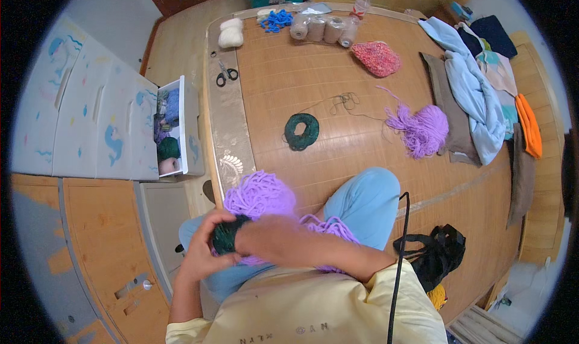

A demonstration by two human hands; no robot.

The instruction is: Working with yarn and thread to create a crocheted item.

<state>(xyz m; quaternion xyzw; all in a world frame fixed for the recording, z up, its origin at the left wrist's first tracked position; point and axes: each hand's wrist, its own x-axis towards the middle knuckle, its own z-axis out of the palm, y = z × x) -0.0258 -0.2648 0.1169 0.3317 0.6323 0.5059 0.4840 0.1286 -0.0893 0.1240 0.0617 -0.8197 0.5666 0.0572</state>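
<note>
My left hand point(204, 246) is curled around a small ball of dark green yarn point(225, 232) held over my lap. Reaching across from the right, my right hand point(258, 234) is at the ball's right side; motion blurs its fingers, so their grip cannot be made out. Thick purple yarn point(259, 194) lies heaped just beyond both hands, and more loose purple strands point(330, 226) trail over my leg. Farther out on the mat rests a ring-shaped skein of dark green yarn point(311, 131), with a thin tangled thread point(345, 102) running off beside it.
A second purple yarn bundle point(429, 130) lies to the right. Toward the back are scissors point(227, 73), white yarn point(230, 34), blue yarn point(277, 21), wrapped thread cones point(316, 29), a bottle point(362, 5) and a pink-red knitted piece point(376, 58). An open drawer point(190, 127) juts out at left.
</note>
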